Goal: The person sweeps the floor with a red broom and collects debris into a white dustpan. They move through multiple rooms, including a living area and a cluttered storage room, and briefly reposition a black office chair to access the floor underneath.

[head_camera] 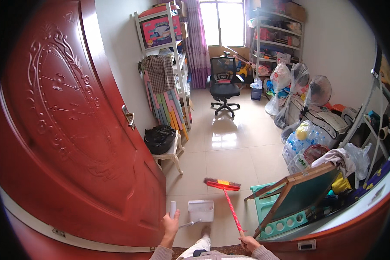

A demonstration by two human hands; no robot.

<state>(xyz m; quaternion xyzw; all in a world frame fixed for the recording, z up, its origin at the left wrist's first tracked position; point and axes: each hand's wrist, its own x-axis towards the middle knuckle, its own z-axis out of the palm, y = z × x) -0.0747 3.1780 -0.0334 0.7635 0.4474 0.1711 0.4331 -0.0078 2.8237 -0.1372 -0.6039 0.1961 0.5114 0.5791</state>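
Note:
My left hand (170,225) is closed around the pale grip (173,209) of a long-handled dustpan. The dustpan's white pan (201,210) is low over the tiled floor, just ahead of my shoe (206,231). In my right hand (249,243) is the end of a red patterned broom handle (233,211). The broom's red head (222,185), with dark and yellow bristles pointing away from me, lies farther forward and to the right of the pan. Whether the bristles touch the floor, I cannot tell.
A red carved door (84,136) stands open at left. Beyond it, a black bag (160,139) rests on a stool. An office chair (225,86) is by the window. At right are a wood-framed board (299,195), a green plastic rack (266,227) and bagged bottles (304,141).

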